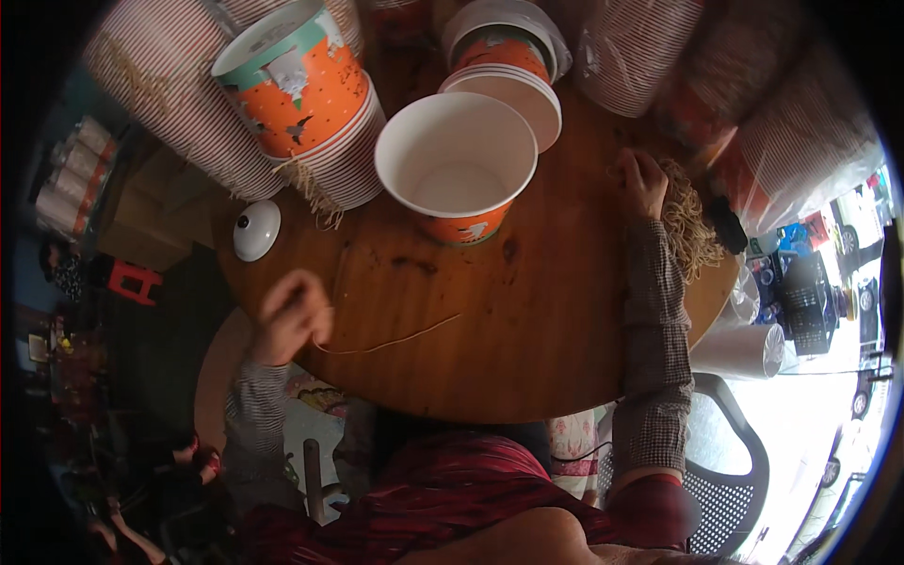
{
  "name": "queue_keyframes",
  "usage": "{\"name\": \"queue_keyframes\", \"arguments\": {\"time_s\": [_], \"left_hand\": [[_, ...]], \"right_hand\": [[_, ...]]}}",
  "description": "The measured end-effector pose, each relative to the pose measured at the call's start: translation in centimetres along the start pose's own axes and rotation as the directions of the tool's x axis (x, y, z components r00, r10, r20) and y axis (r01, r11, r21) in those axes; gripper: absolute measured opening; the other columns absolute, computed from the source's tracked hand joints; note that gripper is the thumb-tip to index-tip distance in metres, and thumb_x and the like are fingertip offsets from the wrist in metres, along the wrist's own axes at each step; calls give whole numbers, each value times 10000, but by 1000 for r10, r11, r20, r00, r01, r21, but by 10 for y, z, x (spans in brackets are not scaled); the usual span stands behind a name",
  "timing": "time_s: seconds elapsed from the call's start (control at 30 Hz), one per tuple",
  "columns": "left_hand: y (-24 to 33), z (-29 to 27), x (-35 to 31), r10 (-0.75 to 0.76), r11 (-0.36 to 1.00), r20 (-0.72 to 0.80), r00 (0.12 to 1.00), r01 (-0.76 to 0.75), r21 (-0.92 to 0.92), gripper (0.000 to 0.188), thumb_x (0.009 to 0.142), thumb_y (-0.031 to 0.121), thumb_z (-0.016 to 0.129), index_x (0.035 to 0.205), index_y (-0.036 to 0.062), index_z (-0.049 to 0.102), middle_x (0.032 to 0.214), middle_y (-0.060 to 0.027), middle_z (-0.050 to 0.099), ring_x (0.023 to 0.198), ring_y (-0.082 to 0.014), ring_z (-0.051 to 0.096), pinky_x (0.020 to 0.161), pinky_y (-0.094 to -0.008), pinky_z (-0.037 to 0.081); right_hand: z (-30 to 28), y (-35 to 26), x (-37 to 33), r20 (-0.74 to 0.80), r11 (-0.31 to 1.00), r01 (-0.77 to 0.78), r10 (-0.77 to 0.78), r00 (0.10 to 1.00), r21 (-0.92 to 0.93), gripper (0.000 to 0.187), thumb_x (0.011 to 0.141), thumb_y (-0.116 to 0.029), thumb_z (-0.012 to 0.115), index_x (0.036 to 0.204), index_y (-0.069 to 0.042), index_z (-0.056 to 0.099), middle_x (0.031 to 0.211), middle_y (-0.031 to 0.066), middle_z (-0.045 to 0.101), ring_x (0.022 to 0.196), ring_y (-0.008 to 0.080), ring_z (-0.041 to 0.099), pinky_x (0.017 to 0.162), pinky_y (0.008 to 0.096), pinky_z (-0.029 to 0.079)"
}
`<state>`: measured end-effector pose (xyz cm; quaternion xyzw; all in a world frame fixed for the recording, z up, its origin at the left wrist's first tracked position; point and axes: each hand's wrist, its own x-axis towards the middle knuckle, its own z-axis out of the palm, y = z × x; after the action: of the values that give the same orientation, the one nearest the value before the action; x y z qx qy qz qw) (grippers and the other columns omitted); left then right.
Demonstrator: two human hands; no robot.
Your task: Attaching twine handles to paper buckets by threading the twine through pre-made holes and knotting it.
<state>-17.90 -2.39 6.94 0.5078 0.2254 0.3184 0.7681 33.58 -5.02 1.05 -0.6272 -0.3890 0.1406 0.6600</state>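
Note:
My left hand [294, 320], blurred by motion, is raised at the table's left front edge with its fingers curled. A thin tan string [391, 348] runs from just beneath its fingertips to the right across the wood. At the right, my right hand [645, 186] has its fingers pinched together beside a bundle of tan strings [692, 226]; what lies between the fingertips is too small to make out. Between and beyond my hands stands a large paper bucket [457, 155], white inside and orange outside, its open mouth facing up.
A stack of orange and green paper buckets [297, 94] stands at the back left, strings hanging at its side. A white lid [257, 231] lies before it. More buckets [508, 94] and plastic-wrapped stacks [640, 47] line the back of the round wooden table [527, 348].

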Motion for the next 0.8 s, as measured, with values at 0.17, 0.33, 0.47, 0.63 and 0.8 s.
{"name": "queue_keyframes", "arguments": {"time_s": [0.17, 0.33, 0.47, 0.63, 0.8], "left_hand": [[-46, 81, 69, -133, 968, 251, 959, 71, 240, 152, 950, 110, 512, 1030, -19, 526, 903, -111, 626, 816, -181, 637, 744, -284, 513], [-91, 122, 125, -153, 987, 238, 959, 162, -19, 157, 950, 117, 521, 1036, -13, 537, 940, -116, 628, 899, -199, 650, 791, -302, 536], [-95, 125, 131, -216, 969, 155, 964, 231, -88, 149, 953, 124, 514, 1013, -5, 559, 902, -104, 631, 849, -187, 654, 762, -293, 545], [-102, 124, 126, -133, 991, 234, 963, 130, 27, 176, 945, 142, 546, 992, -21, 590, 834, -73, 628, 731, -116, 621, 702, -254, 541], [-111, 121, 125, -155, 988, 241, 958, 144, 64, 189, 939, 156, 561, 988, -24, 596, 802, -63, 631, 721, -102, 620, 681, -237, 528]], "right_hand": [[41, -35, -38, 3, 993, 71, -72, 997, 97, 234, 920, -217, 590, 912, 13, 635, 687, 27, 591, 577, 63, 534, 517, 229, 445], [61, -68, -82, 39, 967, -28, 18, 999, 255, 295, 943, -224, 537, 770, 7, 595, 595, 21, 515, 496, 93, 465, 468, 229, 368], [59, -75, -93, 270, 964, -229, 186, 945, 137, 242, 939, -189, 540, 845, 17, 624, 669, 49, 590, 519, 97, 516, 483, 228, 411], [73, -48, -75, 273, 964, -162, 101, 957, 210, 226, 923, -167, 565, 1039, 19, 622, 843, 57, 644, 678, 92, 587, 579, 221, 480], [88, -12, -49, 299, 937, -241, 162, 940, 252, 282, 926, -146, 549, 1135, 42, 569, 983, 84, 639, 845, 130, 608, 750, 251, 498]]}}
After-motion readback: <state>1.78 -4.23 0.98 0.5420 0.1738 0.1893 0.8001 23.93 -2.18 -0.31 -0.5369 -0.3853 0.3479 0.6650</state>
